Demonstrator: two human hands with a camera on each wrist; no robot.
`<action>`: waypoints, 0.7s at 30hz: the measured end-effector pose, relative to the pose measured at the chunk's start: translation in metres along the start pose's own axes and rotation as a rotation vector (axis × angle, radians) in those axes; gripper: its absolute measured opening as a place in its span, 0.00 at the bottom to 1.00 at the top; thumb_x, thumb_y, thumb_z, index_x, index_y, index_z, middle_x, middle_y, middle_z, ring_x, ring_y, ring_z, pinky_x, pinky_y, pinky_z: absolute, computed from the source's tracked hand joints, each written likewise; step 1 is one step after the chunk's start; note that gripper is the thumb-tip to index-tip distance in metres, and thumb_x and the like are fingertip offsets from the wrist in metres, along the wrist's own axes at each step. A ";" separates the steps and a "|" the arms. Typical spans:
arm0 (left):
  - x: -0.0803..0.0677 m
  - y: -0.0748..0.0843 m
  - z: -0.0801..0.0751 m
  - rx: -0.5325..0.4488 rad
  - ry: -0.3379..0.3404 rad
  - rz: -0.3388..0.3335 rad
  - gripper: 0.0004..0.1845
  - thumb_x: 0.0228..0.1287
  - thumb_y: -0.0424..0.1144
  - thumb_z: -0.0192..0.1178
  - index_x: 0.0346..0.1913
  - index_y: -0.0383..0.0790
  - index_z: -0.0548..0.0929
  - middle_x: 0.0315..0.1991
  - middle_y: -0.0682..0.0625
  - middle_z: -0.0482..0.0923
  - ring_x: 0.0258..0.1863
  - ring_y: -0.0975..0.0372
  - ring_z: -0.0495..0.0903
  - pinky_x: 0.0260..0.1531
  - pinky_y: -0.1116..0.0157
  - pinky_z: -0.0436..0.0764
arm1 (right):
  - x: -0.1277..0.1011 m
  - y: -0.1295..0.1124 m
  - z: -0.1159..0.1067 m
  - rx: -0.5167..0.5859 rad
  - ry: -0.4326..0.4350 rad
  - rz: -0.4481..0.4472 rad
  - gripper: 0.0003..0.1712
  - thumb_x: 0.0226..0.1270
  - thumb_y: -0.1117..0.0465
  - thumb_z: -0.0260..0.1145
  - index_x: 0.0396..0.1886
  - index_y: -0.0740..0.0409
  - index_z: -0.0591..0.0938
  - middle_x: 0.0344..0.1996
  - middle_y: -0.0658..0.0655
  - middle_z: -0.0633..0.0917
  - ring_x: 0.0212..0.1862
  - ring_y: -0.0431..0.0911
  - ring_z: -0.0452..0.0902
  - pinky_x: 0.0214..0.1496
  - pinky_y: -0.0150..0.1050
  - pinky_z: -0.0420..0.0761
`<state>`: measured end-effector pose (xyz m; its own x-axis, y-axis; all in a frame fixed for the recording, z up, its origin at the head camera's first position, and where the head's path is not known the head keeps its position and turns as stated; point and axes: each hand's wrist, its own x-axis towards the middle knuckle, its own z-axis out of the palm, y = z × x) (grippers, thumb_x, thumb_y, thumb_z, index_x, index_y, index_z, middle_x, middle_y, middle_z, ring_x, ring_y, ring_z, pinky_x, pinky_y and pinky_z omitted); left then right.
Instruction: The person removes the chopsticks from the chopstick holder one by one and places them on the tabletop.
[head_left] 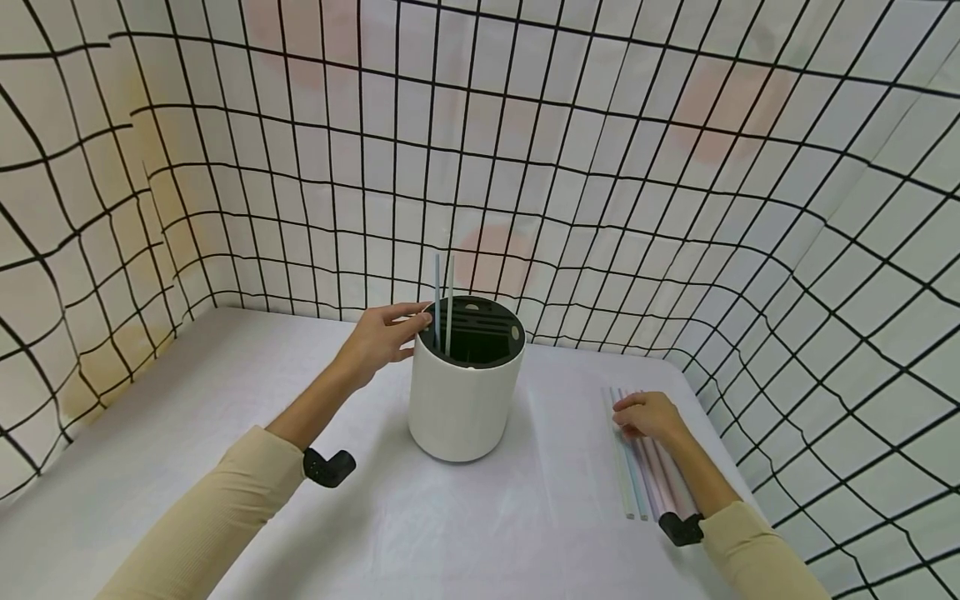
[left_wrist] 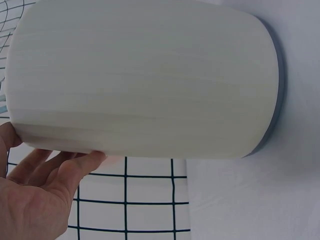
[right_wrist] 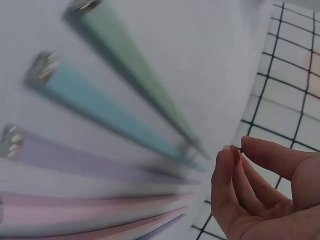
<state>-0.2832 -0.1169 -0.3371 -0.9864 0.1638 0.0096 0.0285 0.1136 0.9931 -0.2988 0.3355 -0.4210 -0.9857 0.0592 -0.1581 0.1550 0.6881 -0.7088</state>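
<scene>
A white round pen holder [head_left: 465, 408] with a black divided top stands upright on the table. A blue stick [head_left: 437, 292] and a pale green stick [head_left: 450, 304] rise from its left side. My left hand [head_left: 384, 337] grips its upper left edge; in the left wrist view the thumb is at the rim and the fingers lie along the wall. To the right, my right hand [head_left: 648, 414] hovers over a row of pastel sticks, its fingers bent. Thumb and finger tips come close together beyond the green stick [right_wrist: 135, 70] and blue stick [right_wrist: 105, 110], with no stick showing between them.
A lilac stick [right_wrist: 75, 155] and pink sticks [right_wrist: 60, 207] lie side by side in the same row. White cloth covers the table [head_left: 450, 533]. Black wire grid [head_left: 570, 167] walls rise at the back and both sides, close behind the holder.
</scene>
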 end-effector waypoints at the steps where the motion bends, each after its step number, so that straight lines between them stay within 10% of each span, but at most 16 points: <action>1: 0.000 0.000 0.000 0.001 0.000 0.000 0.25 0.75 0.47 0.60 0.71 0.47 0.76 0.68 0.43 0.75 0.67 0.53 0.76 0.62 0.54 0.83 | -0.001 -0.005 0.000 0.001 0.007 -0.008 0.18 0.67 0.65 0.67 0.52 0.74 0.83 0.33 0.61 0.88 0.28 0.43 0.84 0.35 0.39 0.89; 21: 0.000 0.000 0.000 0.010 0.000 0.009 0.25 0.75 0.48 0.60 0.71 0.47 0.75 0.69 0.44 0.74 0.68 0.53 0.75 0.62 0.54 0.82 | -0.048 -0.190 0.017 0.190 -0.078 -0.362 0.15 0.67 0.57 0.71 0.51 0.58 0.87 0.40 0.59 0.90 0.39 0.50 0.87 0.52 0.46 0.89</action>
<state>-0.2829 -0.1166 -0.3368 -0.9862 0.1644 0.0182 0.0387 0.1224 0.9917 -0.2795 0.1900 -0.2901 -0.9719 -0.2221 0.0781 -0.1837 0.5081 -0.8415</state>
